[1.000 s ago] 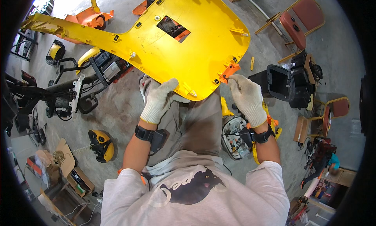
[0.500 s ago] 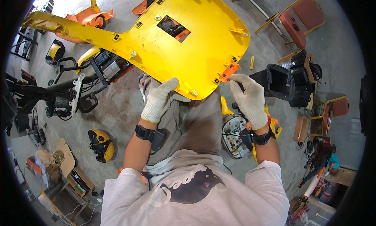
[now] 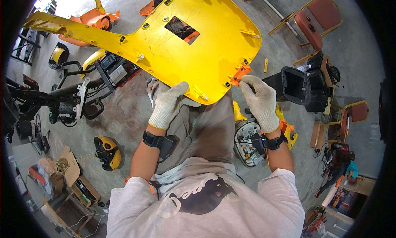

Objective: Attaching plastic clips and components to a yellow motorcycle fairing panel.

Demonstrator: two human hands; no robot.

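A large yellow plastic body panel [image 3: 177, 56] lies across the upper middle, its clip-studded inner side up, with a rectangular cutout. My left hand [image 3: 168, 103], in a white knit glove, grips the near edge with the thumb on top and the fingers partly hidden underneath. At the panel's near right corner sits a small orange plastic bracket [image 3: 241, 74]. Close against its outer end, my gloved right hand [image 3: 260, 97] pinches with thumb and index finger. A small dark bit shows at those fingertips, too small to name.
At left stands a vehicle frame [image 3: 70, 91] with exposed wiring. A yellow-and-black shell [image 3: 107, 153] lies on the floor. A black bin [image 3: 295, 87] and a red chair [image 3: 315, 25] stand right. Beside my right forearm lies a grey mechanical part [image 3: 247, 143]. Another person [image 3: 350, 172] is far right.
My right hand has shifted slightly left and up, its fingertips closer to the orange bracket. The panel has moved very slightly; my left hand keeps its hold.
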